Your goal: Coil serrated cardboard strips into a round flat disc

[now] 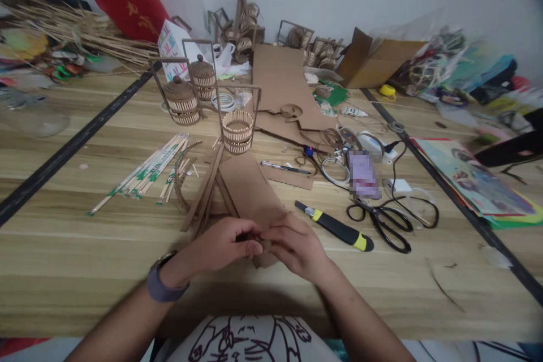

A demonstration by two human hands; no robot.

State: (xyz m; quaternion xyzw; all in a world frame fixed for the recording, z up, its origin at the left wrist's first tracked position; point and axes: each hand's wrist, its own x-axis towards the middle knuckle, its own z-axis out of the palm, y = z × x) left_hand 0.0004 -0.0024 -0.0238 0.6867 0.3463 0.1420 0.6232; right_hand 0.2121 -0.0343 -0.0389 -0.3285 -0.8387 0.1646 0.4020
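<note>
My left hand [224,243] and my right hand [299,246] meet at the front middle of the table. Fingers of both are closed together round a small brown cardboard piece [266,244], mostly hidden by them. Beneath the hands lies a cardboard panel [254,186]. Brown cardboard strips [203,192] fan out just left of it. Right of my right hand rests a black and yellow utility knife [339,229]. Beyond the panel stands a small open bucket [237,130] with a tall handle, its sides lined with short sticks.
Two lidded stick buckets [182,103] stand farther left, behind bundled wrapped sticks [146,167]. Black scissors [388,223], a phone [363,175], cables and a pen [286,167] lie to the right. Large cardboard sheets [280,76] and an open box [373,62] are at the back.
</note>
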